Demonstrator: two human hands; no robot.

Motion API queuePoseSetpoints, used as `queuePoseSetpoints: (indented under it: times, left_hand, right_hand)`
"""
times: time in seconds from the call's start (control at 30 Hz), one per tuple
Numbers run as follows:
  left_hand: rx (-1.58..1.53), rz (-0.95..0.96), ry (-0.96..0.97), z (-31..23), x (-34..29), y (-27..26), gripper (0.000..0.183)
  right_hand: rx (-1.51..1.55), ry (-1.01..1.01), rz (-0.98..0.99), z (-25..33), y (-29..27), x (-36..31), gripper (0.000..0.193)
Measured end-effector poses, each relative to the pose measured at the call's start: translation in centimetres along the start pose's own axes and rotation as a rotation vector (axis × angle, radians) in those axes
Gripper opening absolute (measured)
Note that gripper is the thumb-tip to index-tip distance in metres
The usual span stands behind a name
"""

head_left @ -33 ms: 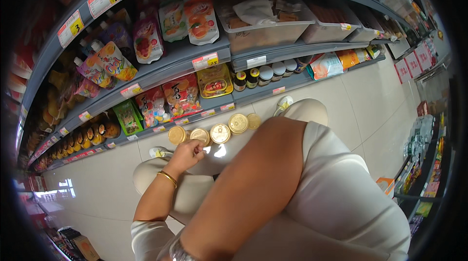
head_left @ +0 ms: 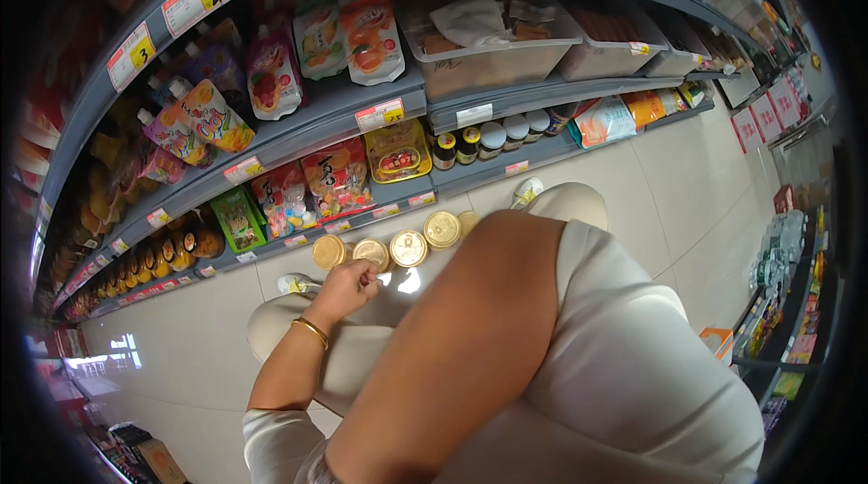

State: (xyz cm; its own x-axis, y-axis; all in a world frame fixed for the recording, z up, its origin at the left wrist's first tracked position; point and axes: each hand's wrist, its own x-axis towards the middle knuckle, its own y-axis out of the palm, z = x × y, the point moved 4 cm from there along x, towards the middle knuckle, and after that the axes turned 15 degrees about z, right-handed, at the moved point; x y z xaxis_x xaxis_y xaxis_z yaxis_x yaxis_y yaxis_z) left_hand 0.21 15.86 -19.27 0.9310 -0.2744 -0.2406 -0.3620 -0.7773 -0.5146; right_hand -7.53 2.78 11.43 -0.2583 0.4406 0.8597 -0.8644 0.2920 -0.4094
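Note:
My left hand (head_left: 351,289) is closed, fingers curled in, with nothing visible in it. It hangs past my bent knee, just on the near side of a row of round containers with gold lids. Of these, one gold-lidded container (head_left: 329,251) stands at the left end, and another (head_left: 371,251) lies just beyond my knuckles. A third container (head_left: 409,248) and a larger lid (head_left: 442,230) follow to the right. The last gold lid (head_left: 467,223) is partly hidden by my right arm (head_left: 461,330). This arm bends across the middle; its hand is out of the picture.
Shelves rise beyond the containers, with fruit pouches (head_left: 371,36), candy bags (head_left: 336,178), a yellow tray pack (head_left: 399,150) and several dark jars (head_left: 467,145). Plastic bins (head_left: 493,68) stand higher up. My knees (head_left: 579,202) flank the tiled floor (head_left: 506,172). Bottles (head_left: 773,253) line the right side.
My right arm has shifted slightly left and now covers more of the rightmost gold lid. My left hand and the containers have stayed in place.

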Motion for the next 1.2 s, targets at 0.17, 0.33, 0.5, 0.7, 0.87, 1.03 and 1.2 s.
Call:
queuePoseSetpoints:
  times: [0.17,0.33,0.5,0.7,0.87,1.03,1.2]
  left_hand:
    - [-0.035,0.022,-0.097,1.0,-0.5,0.7,0.017]
    - [-0.174,0.036,-0.186,1.0,-0.8,0.6,0.016]
    - [0.054,-0.021,-0.095,1.0,-0.1,0.0,0.012]
    - [0.018,-0.085,-0.152,2.3,0.4,-0.4,0.012]
    - [0.005,-0.174,-0.190,2.3,1.1,-0.6,0.013]
    - [0.101,-0.188,-0.088,2.0,6.4,1.8,0.033]
    - [0.369,0.036,-0.146,0.5,13.9,7.3,0.080]
  right_hand:
    - [0.143,0.035,0.012,0.4,-0.3,-1.2,0.023]
    - [0.236,0.068,0.004,0.7,-1.1,-1.6,0.025]
    - [0.346,0.095,-0.085,1.1,-2.6,-2.6,0.027]
    - [0.610,0.111,-0.184,0.2,-4.5,-5.8,0.026]
    - [0.960,0.301,0.102,-1.3,-9.4,-13.7,0.024]
    - [0.594,0.841,0.114,-4.7,-15.3,-23.0,0.023]
    - [0.347,1.243,-0.492,-10.9,-23.2,-32.8,0.024]
